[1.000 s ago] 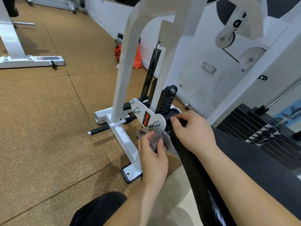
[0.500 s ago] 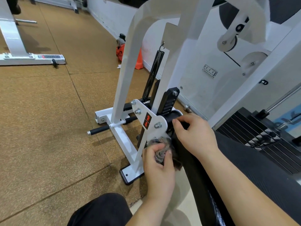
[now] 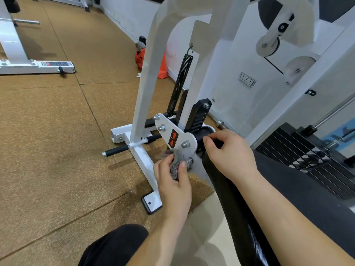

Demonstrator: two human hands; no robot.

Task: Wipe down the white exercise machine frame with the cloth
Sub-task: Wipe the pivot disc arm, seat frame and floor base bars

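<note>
The white exercise machine frame (image 3: 151, 73) rises in the middle of the view, with a white bolted plate (image 3: 165, 129) bearing red arrows low on it. My left hand (image 3: 173, 181) grips a bunched grey cloth (image 3: 175, 163) and presses it against the plate's lower edge, beside a bolt. My right hand (image 3: 228, 152) holds the top of a black padded part (image 3: 226, 191) just right of the plate, its fingers curled over the edge.
A black spring (image 3: 180, 83) hangs behind the plate. The frame's white foot (image 3: 151, 203) and a black-gripped peg (image 3: 115, 150) sit on the cork floor. A weight stack (image 3: 299, 148) is at right, an orange bag (image 3: 141, 58) by the wall, another white machine base (image 3: 36, 65) at far left.
My left hand with the cloth dropped below the plate half a second ago and has come back up to the plate's lower edge. My right hand keeps its hold.
</note>
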